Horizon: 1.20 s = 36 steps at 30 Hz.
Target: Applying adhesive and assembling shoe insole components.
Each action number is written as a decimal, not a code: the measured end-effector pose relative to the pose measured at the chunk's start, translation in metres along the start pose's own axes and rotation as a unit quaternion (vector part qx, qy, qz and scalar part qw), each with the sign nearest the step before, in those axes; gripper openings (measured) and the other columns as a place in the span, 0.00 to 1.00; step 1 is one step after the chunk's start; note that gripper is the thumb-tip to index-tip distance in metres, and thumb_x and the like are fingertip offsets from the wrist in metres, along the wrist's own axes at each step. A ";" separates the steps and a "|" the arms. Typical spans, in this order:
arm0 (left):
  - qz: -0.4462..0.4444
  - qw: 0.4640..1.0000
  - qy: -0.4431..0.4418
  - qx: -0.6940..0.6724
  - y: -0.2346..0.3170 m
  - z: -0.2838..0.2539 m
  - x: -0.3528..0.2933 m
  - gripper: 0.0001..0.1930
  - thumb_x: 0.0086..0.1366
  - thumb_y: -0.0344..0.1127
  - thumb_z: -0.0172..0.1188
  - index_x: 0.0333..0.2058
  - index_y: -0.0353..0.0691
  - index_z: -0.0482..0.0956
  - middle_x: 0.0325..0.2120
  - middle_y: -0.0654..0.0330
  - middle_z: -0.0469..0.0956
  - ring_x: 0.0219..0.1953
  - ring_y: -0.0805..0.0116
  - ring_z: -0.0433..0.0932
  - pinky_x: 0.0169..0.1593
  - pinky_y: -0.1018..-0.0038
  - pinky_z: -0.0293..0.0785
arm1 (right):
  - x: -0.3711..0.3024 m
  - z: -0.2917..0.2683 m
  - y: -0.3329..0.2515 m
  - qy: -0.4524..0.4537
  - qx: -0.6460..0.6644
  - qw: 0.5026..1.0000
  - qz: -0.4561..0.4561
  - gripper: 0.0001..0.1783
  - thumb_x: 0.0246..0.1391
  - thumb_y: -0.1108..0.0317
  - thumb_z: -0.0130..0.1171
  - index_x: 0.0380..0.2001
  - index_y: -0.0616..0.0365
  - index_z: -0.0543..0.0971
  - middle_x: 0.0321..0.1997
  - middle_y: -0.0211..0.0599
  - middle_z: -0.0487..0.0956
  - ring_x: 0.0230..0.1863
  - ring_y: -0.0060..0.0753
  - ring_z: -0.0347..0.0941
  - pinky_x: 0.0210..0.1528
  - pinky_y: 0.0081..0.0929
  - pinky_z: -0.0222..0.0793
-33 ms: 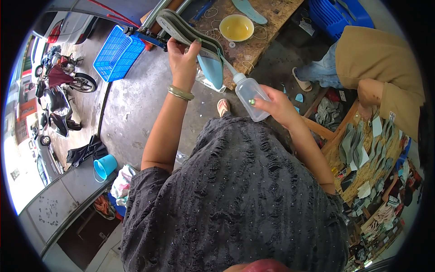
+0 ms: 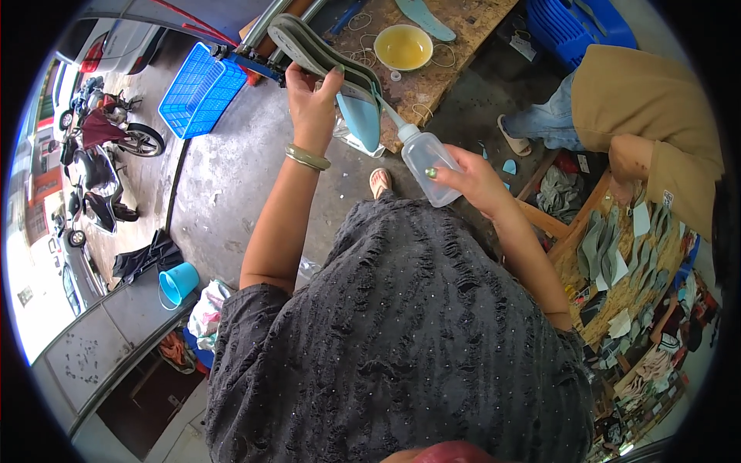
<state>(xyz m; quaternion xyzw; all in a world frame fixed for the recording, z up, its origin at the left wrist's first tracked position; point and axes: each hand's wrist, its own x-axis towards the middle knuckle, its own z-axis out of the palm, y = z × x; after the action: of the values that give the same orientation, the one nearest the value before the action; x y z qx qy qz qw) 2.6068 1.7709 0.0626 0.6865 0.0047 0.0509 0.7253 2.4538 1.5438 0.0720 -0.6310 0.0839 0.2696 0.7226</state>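
Observation:
Raised ahead of me, my left hand [image 2: 311, 104] is closed on a stack of grey-green shoe insoles [image 2: 309, 48]. A light blue insole piece [image 2: 360, 123] hangs from the near end of that stack, angled down toward me. My right hand [image 2: 471, 179] is wrapped round a translucent squeeze bottle [image 2: 426, 158] with a long thin nozzle. The nozzle tip reaches the right edge of the stack, by the light blue piece; whether it touches or liquid comes out, I cannot tell. My left fingertips are partly hidden behind the insoles.
On a worn wooden table [image 2: 463, 58] stand a bowl [image 2: 404, 48] of yellow liquid, elastic loops and another light blue insole [image 2: 426, 18]. A blue basket [image 2: 197, 92] is at the left. A co-worker in a brown top [image 2: 648, 116] sits at right by a board with insoles [image 2: 602, 247].

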 end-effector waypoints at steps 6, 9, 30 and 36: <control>0.005 1.000 -0.024 -0.015 0.001 -0.001 0.001 0.20 0.59 0.29 0.61 0.47 0.31 0.64 0.39 0.57 0.74 0.41 0.71 0.74 0.48 0.73 0.73 | 0.000 -0.007 0.004 -0.038 0.182 0.982 0.036 0.28 0.52 0.58 0.59 0.51 0.67 0.72 0.41 0.35 0.78 0.39 0.21 0.74 0.42 0.21 0.71; -0.016 0.999 -0.020 -0.044 0.000 0.001 0.003 0.21 0.59 0.28 0.61 0.47 0.32 0.64 0.40 0.58 0.73 0.42 0.71 0.74 0.48 0.74 0.72 | 0.000 -0.006 0.002 -0.043 0.229 0.971 0.046 0.28 0.52 0.58 0.58 0.50 0.69 0.72 0.41 0.35 0.78 0.39 0.21 0.75 0.42 0.20 0.71; -0.057 0.998 0.015 -0.019 -0.004 0.008 0.013 0.19 0.60 0.33 0.60 0.47 0.34 0.66 0.37 0.59 0.76 0.39 0.70 0.76 0.43 0.74 0.73 | 0.007 -0.005 0.018 0.047 -0.096 0.988 -0.113 0.35 0.52 0.55 0.61 0.59 0.64 0.66 0.51 0.36 0.74 0.52 0.25 0.69 0.54 0.25 0.64; -0.125 0.991 0.023 -0.036 -0.004 0.011 0.013 0.16 0.60 0.33 0.59 0.44 0.36 0.67 0.37 0.60 0.76 0.38 0.70 0.76 0.41 0.70 0.74 | 0.010 -0.004 0.019 0.067 -0.123 0.981 -0.132 0.35 0.51 0.54 0.61 0.58 0.63 0.67 0.51 0.37 0.74 0.51 0.26 0.69 0.54 0.26 0.64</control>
<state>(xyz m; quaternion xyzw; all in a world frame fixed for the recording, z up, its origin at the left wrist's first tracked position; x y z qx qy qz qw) 2.6206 1.7603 0.0601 0.6526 0.1058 -0.0244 0.7499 2.4536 1.5438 0.0506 -0.7371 0.0140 0.1371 0.6615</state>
